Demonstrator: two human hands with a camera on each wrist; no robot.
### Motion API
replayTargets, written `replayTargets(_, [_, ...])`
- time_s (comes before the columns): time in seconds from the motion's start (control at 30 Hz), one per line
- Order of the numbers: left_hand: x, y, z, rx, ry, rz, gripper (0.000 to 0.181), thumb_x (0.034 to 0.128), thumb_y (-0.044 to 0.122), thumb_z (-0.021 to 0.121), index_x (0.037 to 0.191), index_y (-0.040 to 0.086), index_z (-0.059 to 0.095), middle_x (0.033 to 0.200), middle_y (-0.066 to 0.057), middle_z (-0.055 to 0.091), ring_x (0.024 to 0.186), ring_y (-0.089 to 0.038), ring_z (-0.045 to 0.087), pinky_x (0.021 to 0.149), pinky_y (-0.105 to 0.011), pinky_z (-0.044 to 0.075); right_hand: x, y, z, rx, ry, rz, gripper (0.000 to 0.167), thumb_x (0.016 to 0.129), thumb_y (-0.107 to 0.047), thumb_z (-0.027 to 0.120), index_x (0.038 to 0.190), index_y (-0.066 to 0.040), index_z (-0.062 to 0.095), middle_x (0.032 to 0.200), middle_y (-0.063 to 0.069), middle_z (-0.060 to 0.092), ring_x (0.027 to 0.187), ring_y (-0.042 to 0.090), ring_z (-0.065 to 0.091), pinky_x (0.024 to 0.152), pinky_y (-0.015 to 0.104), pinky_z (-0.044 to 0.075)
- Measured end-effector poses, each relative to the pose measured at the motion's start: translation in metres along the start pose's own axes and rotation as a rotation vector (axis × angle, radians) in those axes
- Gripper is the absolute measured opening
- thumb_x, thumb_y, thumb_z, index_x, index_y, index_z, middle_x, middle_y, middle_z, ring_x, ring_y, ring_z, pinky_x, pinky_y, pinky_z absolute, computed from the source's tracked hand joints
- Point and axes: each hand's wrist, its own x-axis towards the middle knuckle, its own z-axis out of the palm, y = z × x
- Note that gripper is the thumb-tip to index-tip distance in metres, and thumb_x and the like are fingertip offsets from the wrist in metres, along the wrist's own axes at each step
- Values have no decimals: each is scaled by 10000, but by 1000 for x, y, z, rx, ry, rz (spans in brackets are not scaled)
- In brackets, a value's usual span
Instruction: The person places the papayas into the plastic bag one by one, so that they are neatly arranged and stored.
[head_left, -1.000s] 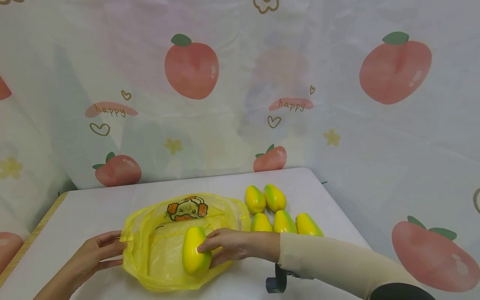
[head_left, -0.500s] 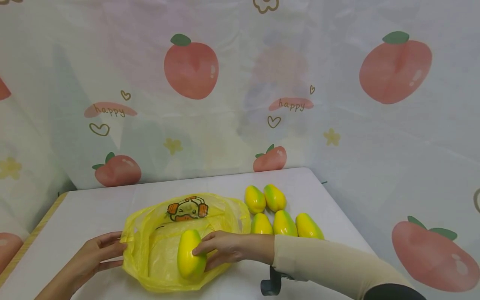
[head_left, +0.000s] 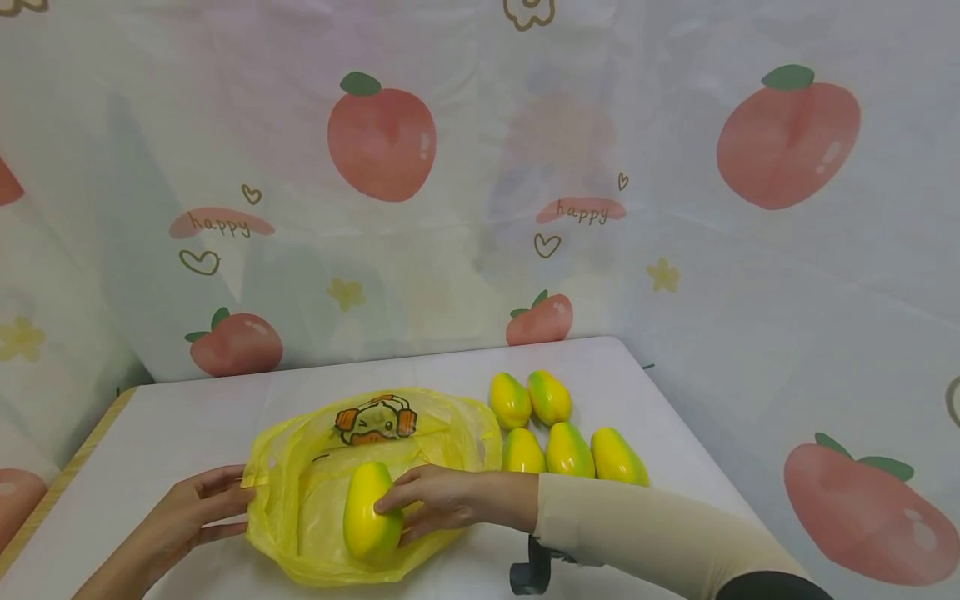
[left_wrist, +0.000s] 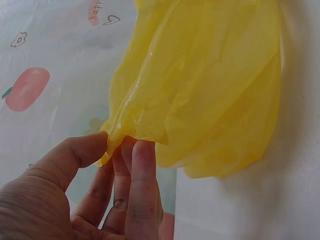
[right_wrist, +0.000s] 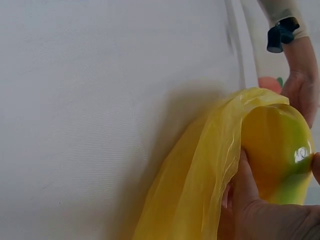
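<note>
At the far left, a pale cloth printed with peaches, hearts and the word "happy" is hung behind a white tabletop, whose left side is edged by a wooden strip. Just right of this strip, the side of a thin yellow bag is pinched by the left hand, with the plastic gathered between thumb and fingers. The bag is spread on the tabletop with its mouth wide, and a winking duck in orange headphones is printed on its far side.

Near the middle of the bag, one yellow-green fruit is held at the mouth, roughly upright, by the right hand; the fruit is gripped from its right side between thumb and fingers. In the right wrist view, one edge of the fruit is overlapped by the bag's rim; how deep it is placed cannot be told.

Farther right, a dark attachment is worn at the right wrist, below a beige sleeve. Beyond this arm, five more fruits are grouped in two rows, the nearer ones partly hidden by the arm.
</note>
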Motion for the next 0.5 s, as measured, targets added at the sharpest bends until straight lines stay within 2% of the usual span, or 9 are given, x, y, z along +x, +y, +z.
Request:
replayTargets(0.17, [0,1,1,9,2,6,695,939,248,677,1458,-83,353,1158,36,651,982,-138,680,871,-407,593,5,-1,2,-23,-4,-23,412,960,-108,599,1326,58,509,1217,112,593,1227,377,560,1035,523,465])
replayTargets(0.5, [0,2,0,9,-20,20,700,955,236,655,1467,-99,316,1130,53,652,975,-119,677,869,-400,594,17,-2,10,-41,9,-19,365,961,-130,616,1281,38,567,1158,109,635,1188,335,601,1032,510,464])
